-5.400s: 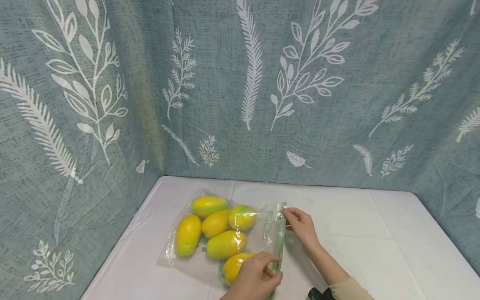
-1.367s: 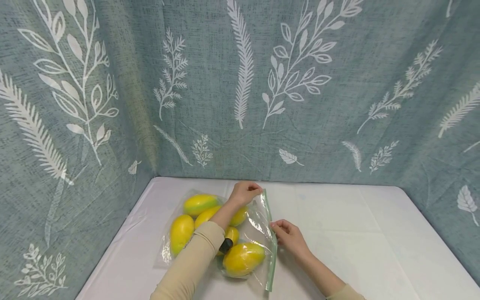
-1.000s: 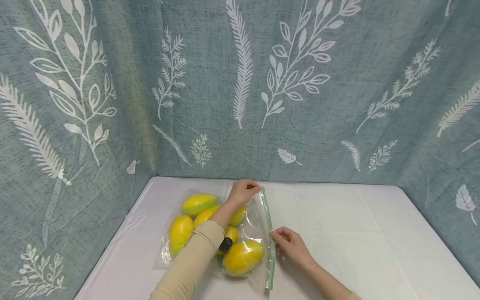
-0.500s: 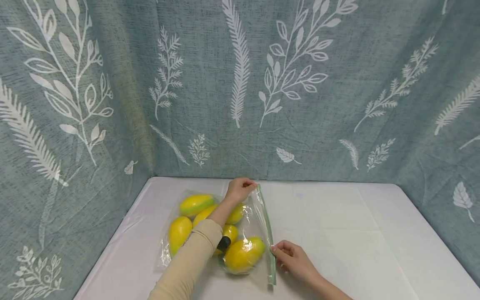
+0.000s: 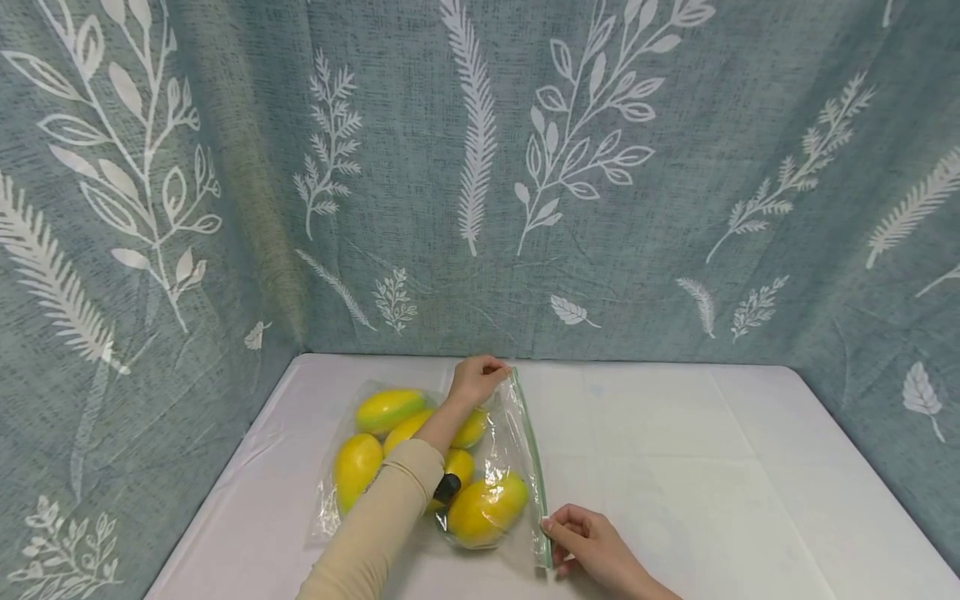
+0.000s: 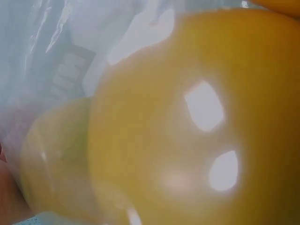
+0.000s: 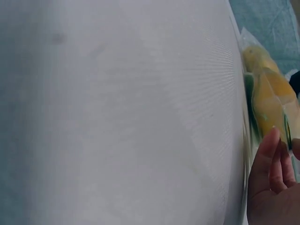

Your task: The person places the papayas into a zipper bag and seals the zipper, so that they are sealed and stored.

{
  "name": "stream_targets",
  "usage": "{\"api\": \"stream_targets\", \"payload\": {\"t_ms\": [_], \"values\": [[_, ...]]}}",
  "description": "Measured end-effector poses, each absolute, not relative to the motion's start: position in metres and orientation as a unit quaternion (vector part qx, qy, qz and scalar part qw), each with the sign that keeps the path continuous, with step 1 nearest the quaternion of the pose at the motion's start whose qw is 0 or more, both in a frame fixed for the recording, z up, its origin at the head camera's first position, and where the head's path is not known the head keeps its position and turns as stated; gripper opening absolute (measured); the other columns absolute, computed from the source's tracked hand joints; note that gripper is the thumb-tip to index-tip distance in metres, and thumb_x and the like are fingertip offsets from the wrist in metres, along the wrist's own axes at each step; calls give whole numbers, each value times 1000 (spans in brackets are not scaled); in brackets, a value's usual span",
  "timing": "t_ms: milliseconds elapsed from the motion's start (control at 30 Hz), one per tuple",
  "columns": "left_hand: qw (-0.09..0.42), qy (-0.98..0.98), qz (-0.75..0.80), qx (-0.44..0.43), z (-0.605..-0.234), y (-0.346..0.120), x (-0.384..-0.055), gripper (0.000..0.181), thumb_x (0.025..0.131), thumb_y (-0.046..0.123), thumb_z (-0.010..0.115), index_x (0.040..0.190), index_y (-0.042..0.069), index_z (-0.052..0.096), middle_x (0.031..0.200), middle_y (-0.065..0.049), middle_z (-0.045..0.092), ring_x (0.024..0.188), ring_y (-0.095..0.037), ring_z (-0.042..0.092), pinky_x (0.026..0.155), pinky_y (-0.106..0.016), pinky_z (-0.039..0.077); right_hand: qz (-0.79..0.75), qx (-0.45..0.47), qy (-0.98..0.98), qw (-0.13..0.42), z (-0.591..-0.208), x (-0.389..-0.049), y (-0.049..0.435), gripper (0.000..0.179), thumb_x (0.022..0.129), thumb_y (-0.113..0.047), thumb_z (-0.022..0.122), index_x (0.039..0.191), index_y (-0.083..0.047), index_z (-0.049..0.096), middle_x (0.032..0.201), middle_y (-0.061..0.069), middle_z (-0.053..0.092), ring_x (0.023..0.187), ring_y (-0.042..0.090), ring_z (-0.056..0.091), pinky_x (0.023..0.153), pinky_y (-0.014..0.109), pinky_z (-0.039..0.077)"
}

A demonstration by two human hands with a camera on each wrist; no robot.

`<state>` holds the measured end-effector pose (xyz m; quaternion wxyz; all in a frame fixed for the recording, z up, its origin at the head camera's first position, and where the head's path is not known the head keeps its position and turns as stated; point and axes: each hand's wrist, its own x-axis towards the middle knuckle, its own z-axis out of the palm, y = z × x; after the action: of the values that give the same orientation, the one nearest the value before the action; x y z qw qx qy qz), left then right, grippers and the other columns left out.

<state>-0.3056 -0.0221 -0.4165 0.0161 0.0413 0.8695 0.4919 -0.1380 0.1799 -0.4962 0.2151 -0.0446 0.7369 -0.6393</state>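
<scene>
A clear zip bag (image 5: 504, 454) with a green zip strip (image 5: 531, 442) lies on the table with several yellow-green mangoes (image 5: 483, 510) inside. My left hand (image 5: 475, 379) reaches across the bag and pinches the strip's far corner. At the near end of the strip, the thumb and fingers of my right hand (image 5: 592, 546) pinch its edge. My left forearm hides part of the mangoes. In the left wrist view, a mango (image 6: 154, 122) seen through the plastic fills most of the picture. The right wrist view shows my right hand (image 7: 272, 192) at the bag's edge.
A white cloth (image 5: 675, 467) covers the table under the bag. Blue-green curtains (image 5: 420, 167) with white leaf patterns rise behind the table and along its sides. A black device (image 5: 447, 487) sits at my left wrist, over the mangoes.
My left hand has gone from the strip's near end to its far corner. My right hand, first at the far end, has moved down the strip to the near end.
</scene>
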Motion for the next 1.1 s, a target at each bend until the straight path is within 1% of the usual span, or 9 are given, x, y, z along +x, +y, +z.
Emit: {"api": "stream_targets", "payload": {"t_ms": [233,367,467,500,600,700,767,833,1100], "values": [[13,867,497,34,-419,-22,-308,18,97,16,61,103,4,72,101,-9,68,92,-22,61,77,-31,52,-637,-40,734,231,-496,-132,182,29,97,-30,61,94,-1,62,68,1,60,62,12,59,57,22,55],[13,866,500,33,-420,-23,-309,18,97,16,62,102,4,72,101,-9,68,92,-23,61,76,-32,52,-638,-43,731,237,-495,-129,183,29,96,-29,62,95,-1,62,69,1,61,64,12,59,57,22,55],[14,862,506,34,-422,-24,-312,16,96,16,63,100,4,73,99,-8,68,90,-23,61,76,-34,53,-639,-41,728,243,-495,-128,183,29,96,-30,63,94,-1,62,70,1,62,64,12,59,57,21,54],[8,862,506,42,-423,-24,-312,15,95,16,63,98,5,73,96,-7,68,87,-22,61,73,-32,52,-639,-40,728,246,-495,-127,184,29,95,-31,64,94,-2,63,70,1,62,63,11,59,57,21,54],[9,862,506,41,-425,-25,-313,14,95,16,64,96,7,73,94,-6,68,86,-21,61,72,-31,52,-640,-37,723,256,-494,-126,185,30,94,-32,65,93,-2,63,70,1,62,62,10,58,57,20,53],[10,861,506,38,-425,-24,-312,15,95,17,63,98,6,74,96,-6,68,87,-21,61,73,-31,52,-645,-31,714,269,-493,-124,185,31,94,-33,66,93,-2,63,71,1,63,62,9,57,57,18,52],[17,860,508,27,-423,-23,-311,16,96,16,63,101,5,73,100,-8,68,91,-23,62,77,-33,52,-650,-24,707,279,-493,-123,186,31,93,-33,66,93,-2,63,74,2,65,63,9,57,58,18,52],[15,861,508,25,-422,-23,-310,17,96,16,62,102,5,73,100,-8,68,91,-22,61,77,-32,52,-652,-20,701,286,-492,-122,186,31,93,-33,67,93,-3,64,77,3,67,63,9,57,59,18,52],[10,864,503,23,-424,-23,-311,18,96,18,63,103,5,73,99,-7,68,90,-21,61,76,-31,52,-635,-31,717,286,-492,-121,188,33,91,-36,68,90,-3,65,79,3,69,63,8,56,55,17,49]]}}
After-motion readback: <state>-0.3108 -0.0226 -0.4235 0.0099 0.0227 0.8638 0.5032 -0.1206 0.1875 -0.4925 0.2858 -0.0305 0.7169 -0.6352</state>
